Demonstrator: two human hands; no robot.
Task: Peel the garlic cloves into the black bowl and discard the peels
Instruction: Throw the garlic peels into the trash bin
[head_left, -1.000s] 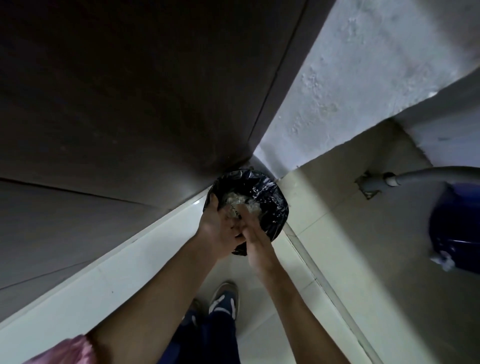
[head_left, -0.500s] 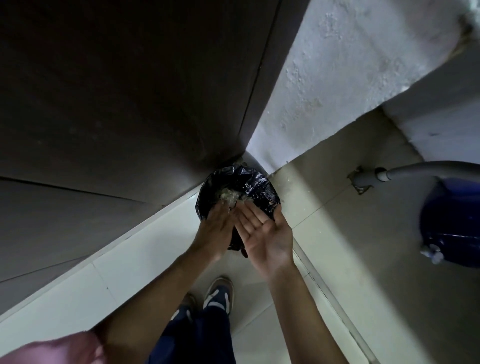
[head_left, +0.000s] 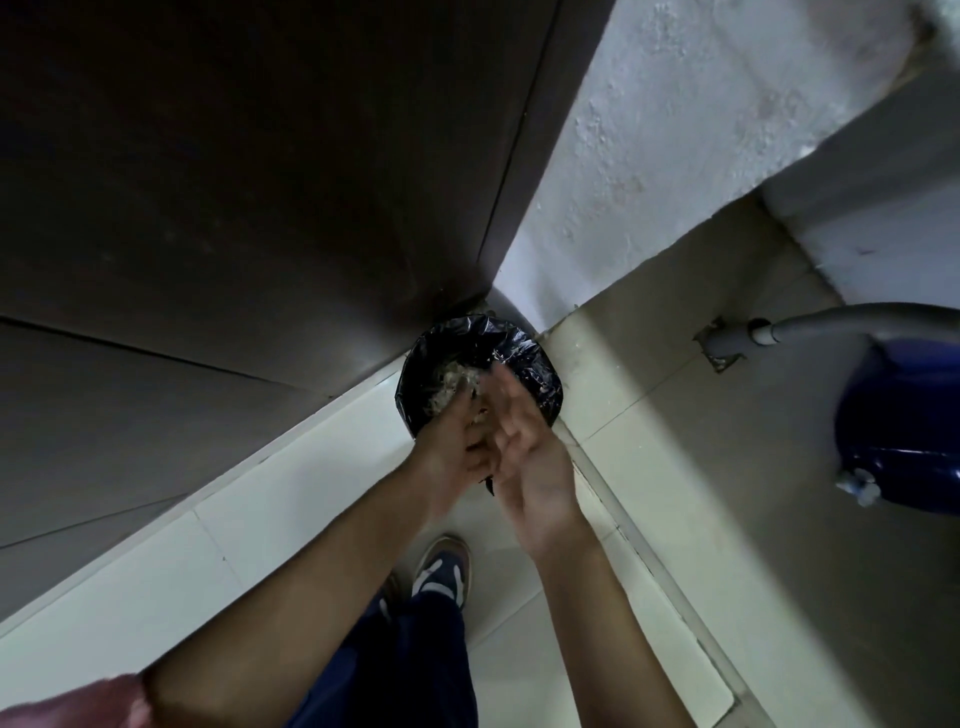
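Discarding looks to be the step in hand — peels (head_left: 457, 382) lie in the bin (head_left: 545, 379) just beyond both hands. The right hand (head_left: 524, 452) is spread flat, holding nothing. The left hand (head_left: 452, 441) touches its palm with fingers bent — whether it pinches scraps cannot be told. Next, probably, brushing off whatever clings, over the bin. Neither bowl nor cloves are in view; no writing shows.

The left hand (head_left: 457, 441) and right hand (head_left: 524, 457) touch above the near rim of the bin (head_left: 543, 364). Peels (head_left: 451, 383) lie in it, just beyond them. A shoe (head_left: 441, 571) stands below the hands; a pipe (head_left: 841, 321) runs well to their right.
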